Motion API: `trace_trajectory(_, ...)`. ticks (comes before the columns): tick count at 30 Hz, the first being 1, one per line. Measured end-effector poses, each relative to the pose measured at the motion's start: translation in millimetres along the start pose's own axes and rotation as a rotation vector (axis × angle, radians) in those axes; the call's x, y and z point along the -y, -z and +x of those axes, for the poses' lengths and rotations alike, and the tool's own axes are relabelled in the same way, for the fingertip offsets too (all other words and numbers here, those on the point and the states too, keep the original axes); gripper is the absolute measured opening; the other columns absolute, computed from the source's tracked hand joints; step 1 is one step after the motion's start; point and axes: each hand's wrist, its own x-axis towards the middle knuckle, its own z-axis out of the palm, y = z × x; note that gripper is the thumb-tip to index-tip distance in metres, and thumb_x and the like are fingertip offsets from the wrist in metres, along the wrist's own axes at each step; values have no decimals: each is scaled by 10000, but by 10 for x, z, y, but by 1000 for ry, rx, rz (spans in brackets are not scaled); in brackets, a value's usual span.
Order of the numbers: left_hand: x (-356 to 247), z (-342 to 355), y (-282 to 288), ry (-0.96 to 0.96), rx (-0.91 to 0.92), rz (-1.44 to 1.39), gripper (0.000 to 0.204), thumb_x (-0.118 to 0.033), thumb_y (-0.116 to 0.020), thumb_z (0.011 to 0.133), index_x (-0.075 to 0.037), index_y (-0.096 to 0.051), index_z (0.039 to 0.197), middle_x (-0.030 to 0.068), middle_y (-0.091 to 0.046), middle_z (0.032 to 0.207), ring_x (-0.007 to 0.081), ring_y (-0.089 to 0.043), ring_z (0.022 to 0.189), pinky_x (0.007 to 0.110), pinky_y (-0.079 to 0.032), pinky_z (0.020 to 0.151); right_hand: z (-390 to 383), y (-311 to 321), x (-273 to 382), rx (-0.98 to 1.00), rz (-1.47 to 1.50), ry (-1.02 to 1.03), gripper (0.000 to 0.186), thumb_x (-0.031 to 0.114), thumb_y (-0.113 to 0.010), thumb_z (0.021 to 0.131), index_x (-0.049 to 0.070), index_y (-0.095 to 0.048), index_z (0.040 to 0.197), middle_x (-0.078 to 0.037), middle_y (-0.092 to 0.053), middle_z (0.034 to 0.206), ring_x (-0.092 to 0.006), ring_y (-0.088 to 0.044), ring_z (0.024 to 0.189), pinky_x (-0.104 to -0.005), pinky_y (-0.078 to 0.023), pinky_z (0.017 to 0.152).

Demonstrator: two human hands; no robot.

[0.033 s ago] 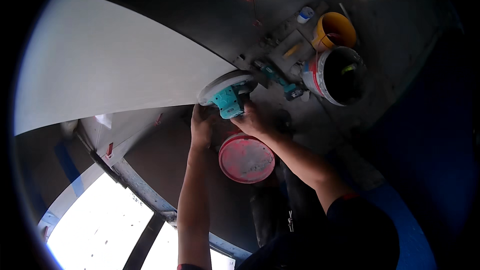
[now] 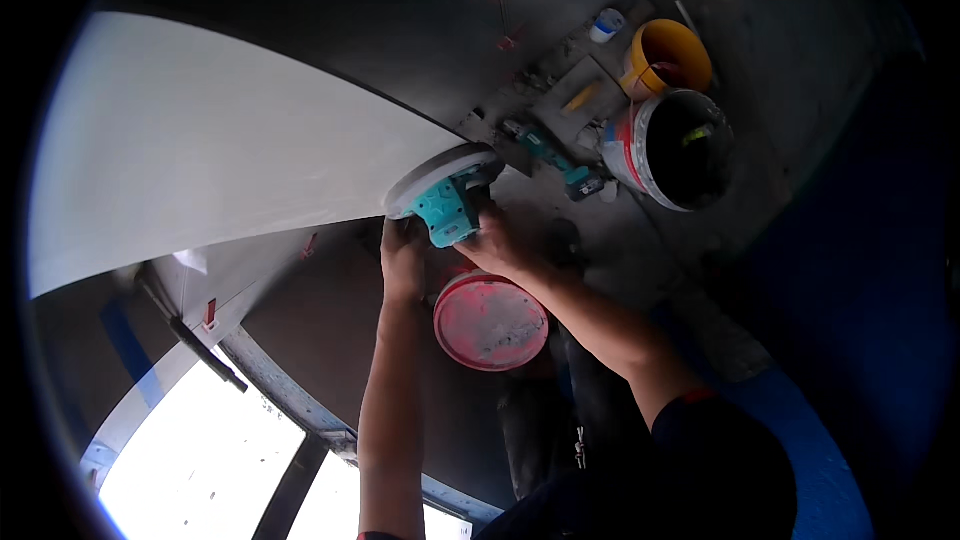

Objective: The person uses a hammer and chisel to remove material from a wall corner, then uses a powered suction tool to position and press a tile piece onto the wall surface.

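A teal power sander (image 2: 447, 212) with a broad round pale disc is tilted against the lower corner of a large white panel (image 2: 230, 130). My right hand (image 2: 492, 244) is wrapped round the dark handle on the sander's right side. On the other side, my left hand (image 2: 404, 250) has its fingers up against the tool's housing, just below the disc; the housing hides part of the grip. Beneath both hands stands a bucket with a reddish, dust-smeared lid (image 2: 491, 322).
To the right on the dusty floor lie a teal cordless tool (image 2: 555, 160) and a flat board with a yellow handle (image 2: 582, 98). A white bucket (image 2: 640, 155), a yellow bucket (image 2: 668, 48) and a blue-and-white can (image 2: 607, 26) stand nearby. Bright window panes (image 2: 200, 450) are at lower left.
The sander and both hands sit slightly farther left and lower in the picture. The panel's corner has also shifted a little left. Both hands keep their hold.
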Motion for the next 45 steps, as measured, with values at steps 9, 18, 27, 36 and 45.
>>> trace_trajectory(9,-166,-44,-384,10,-155,9,336,-119,-541,939,66,-559,1219,77,-640,1129,132,-597,1020,267,-459,897,6,69,-182,17,-176,135,293,84,-704,719,32,-585,982,-180,-618,946,-385,-583,910,-452,-457,811)
trace_trajectory(18,-102,-64,-398,-41,-329,329,264,-149,-600,875,56,-653,1031,66,-686,936,102,-589,847,251,-475,772,-41,74,-155,13,-161,76,312,133,-723,753,28,-597,1018,-172,-613,1005,-381,-572,965,-441,-450,863)
trace_trajectory(27,-43,-87,-548,-204,-333,374,288,-219,-602,901,43,-630,1019,48,-668,917,105,-578,838,242,-472,753,-26,101,-246,77,-188,105,369,137,-727,707,31,-593,1034,-174,-612,1010,-373,-582,968,-453,-464,863)
trace_trajectory(36,154,-53,-532,-323,-412,543,281,-202,-713,823,30,-626,955,47,-676,823,106,-598,719,266,-496,660,84,196,-401,130,-172,339,580,456,-780,702,14,-577,1018,-176,-623,938,-385,-612,830,-450,-486,744)
trace_trajectory(45,197,-59,-479,-472,-344,700,319,-207,-765,764,8,-625,953,32,-677,812,116,-623,694,268,-505,635,136,166,-491,73,-155,446,795,710,-699,682,-12,-590,995,-165,-632,861,-375,-634,712,-431,-519,640)
